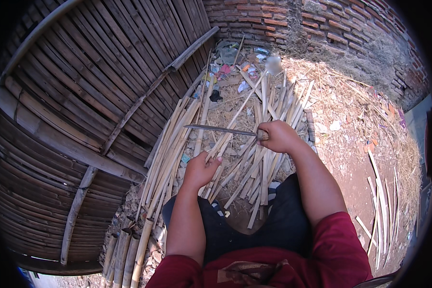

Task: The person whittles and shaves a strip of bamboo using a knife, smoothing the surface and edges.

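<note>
My right hand (279, 136) is closed round the handle of a machete (221, 128). Its long dark blade points left, roughly level, and crosses above the bamboo strips. Lower and to the left, my left hand (200, 171) has its fingers curled and its thumb out, gripping the near end of a long pale bamboo strip (243, 106). That strip slants away to the far right and passes beneath the blade. Between my knees and beyond lies a loose heap of split bamboo strips (265, 174). Part of the left grip is hidden by the fingers.
A slatted bamboo wall (129, 62) rises on the left, with a bundle of long strips (172, 144) beside it. Thick bamboo poles (126, 254) stand at lower left. Litter (224, 69) lies near the brick wall (341, 29). More strips (380, 206) lie at right.
</note>
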Demonstrator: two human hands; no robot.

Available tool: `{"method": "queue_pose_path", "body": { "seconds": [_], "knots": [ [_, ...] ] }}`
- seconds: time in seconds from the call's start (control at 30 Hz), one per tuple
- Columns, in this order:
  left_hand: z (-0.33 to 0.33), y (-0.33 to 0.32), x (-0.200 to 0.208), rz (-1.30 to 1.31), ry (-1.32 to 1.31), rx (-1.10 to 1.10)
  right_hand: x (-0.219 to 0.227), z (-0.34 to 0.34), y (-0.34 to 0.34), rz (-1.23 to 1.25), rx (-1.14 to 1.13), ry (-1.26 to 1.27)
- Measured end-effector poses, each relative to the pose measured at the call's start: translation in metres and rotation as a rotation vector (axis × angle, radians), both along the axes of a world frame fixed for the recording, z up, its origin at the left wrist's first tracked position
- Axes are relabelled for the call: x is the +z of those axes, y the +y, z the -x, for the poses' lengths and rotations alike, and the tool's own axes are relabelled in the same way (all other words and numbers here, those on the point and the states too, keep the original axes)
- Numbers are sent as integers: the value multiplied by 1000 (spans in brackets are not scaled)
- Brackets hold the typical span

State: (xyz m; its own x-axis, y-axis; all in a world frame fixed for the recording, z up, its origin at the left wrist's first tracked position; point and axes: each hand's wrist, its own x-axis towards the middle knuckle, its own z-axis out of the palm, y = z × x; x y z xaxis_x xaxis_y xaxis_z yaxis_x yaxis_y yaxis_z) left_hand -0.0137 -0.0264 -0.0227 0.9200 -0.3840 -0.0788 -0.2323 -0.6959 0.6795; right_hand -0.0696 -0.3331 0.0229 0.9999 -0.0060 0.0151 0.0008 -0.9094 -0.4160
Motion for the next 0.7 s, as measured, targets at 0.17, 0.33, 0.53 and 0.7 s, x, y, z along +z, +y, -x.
{"method": "queue_pose_path", "body": {
  "seconds": [0.17,0.33,0.53,0.7],
  "knots": [
    [3,-3,9,-34,28,-12,1,0,2,4,29,20],
    [2,-2,5,-47,51,-30,-2,-2,4,2,62,27],
    [3,-2,5,-71,24,-40,-5,-2,6,4,74,33],
    [5,-4,7,-94,27,-45,-5,-2,7,7,82,46]
  ]
}}
